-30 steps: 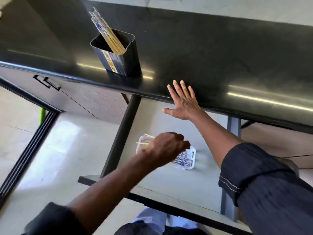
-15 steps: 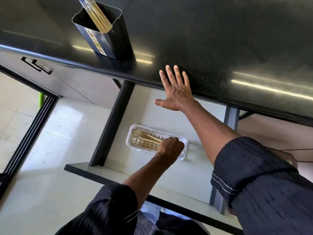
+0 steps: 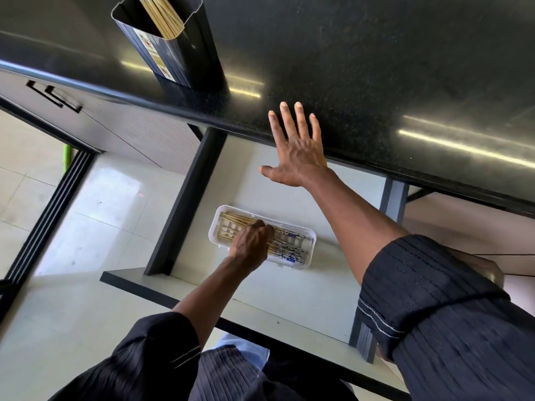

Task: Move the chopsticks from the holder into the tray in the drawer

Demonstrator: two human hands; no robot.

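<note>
Chopsticks (image 3: 236, 219) lying lengthwise in the white tray (image 3: 308, 257) on the floor of the open drawer (image 3: 289, 302), remaining chopsticks (image 3: 165, 17) standing in the dark holder (image 3: 185, 59) up on the table (image 3: 390, 68). To finish the laying-down well: hold the bundle parallel to the tray's long side, settle it flat on the sticks beneath, loosen the grip only once supported, then lift straight up to avoid dragging any over the rim. Left hand (image 3: 253, 244) down in the tray, knuckles up, fingers curled onto the bundle and seemingly pinching it, fingertips themselves hidden. Right hand (image 3: 298, 153) flat on the table's front edge, fingers straight and a little spread, thumb out to the side, holding nothing, probably bracing the lean; best left there as a steady.
</note>
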